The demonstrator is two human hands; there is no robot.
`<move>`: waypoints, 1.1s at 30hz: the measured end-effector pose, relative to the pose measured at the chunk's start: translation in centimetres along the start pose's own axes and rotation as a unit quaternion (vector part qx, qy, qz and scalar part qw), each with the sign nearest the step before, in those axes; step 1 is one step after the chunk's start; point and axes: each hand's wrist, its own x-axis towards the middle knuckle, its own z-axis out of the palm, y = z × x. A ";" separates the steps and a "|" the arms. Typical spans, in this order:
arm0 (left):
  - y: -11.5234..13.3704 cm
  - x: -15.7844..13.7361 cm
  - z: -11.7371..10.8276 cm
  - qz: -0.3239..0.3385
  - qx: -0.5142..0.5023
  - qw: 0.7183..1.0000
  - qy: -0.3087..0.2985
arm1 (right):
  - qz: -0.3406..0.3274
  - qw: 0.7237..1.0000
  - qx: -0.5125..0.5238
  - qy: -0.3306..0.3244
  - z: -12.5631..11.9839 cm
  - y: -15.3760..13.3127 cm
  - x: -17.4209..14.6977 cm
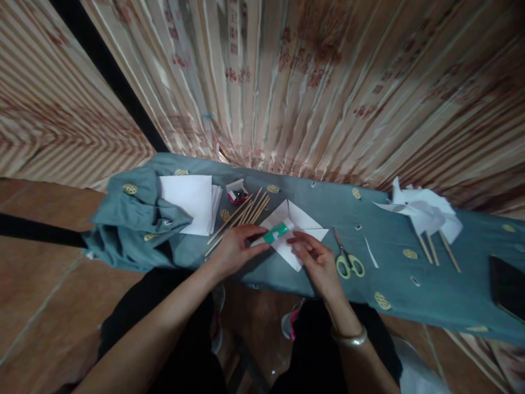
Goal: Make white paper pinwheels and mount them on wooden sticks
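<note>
A white glue stick (276,233) with a green label is held level between my two hands. My left hand (240,245) pinches one end between thumb and fingers. At the other end, the curled fingers of my right hand (312,254) close on the tip, partly hiding it. Just beneath lies a square white paper (304,216), cut inward from its corners, on the grey-green cloth. Green-handled scissors (348,260) rest to the right of my right hand. Several thin wooden sticks (246,215) lie beyond my left hand.
A stack of white paper squares (189,202) lies on the left, near a small open box of dark pins (238,192). White paper pinwheels (426,210) on sticks lie at the right. A paper strip (371,252) and a dark phone (507,284) are also on the cloth (394,284).
</note>
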 end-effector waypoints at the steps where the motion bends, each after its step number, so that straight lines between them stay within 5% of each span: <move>1: 0.5 0.0 0.8 0.009 -0.013 1.000 -0.026 | 0.029 0.998 0.052 -0.033 0.6 -0.1 -0.1; 4: 1.2 0.4 2.6 0.024 -0.034 0.997 -0.072 | 0.102 0.981 0.158 -0.049 1.7 -0.3 0.0; 8: 0.9 1.4 3.6 0.006 -0.052 0.998 -0.041 | 0.162 0.955 0.248 -0.013 1.9 -0.6 0.7; 14: 0.3 2.5 3.7 0.001 -0.049 0.999 -0.014 | 0.166 0.939 0.298 0.049 0.9 -0.7 2.4; 18: -0.5 2.6 3.0 0.022 0.061 0.997 -0.029 | 0.172 0.922 0.343 0.051 -0.6 -0.1 3.1; 22: -1.1 2.4 2.2 0.047 0.243 0.967 -0.069 | 0.194 0.901 0.387 0.019 -1.3 0.2 3.2; 28: -1.0 2.0 1.3 0.023 0.362 0.925 -0.115 | 0.128 0.948 0.268 0.113 -1.2 0.4 3.5; 33: -0.8 1.8 1.3 0.070 0.349 0.932 -0.065 | 0.038 0.977 0.126 0.169 -1.7 1.5 4.1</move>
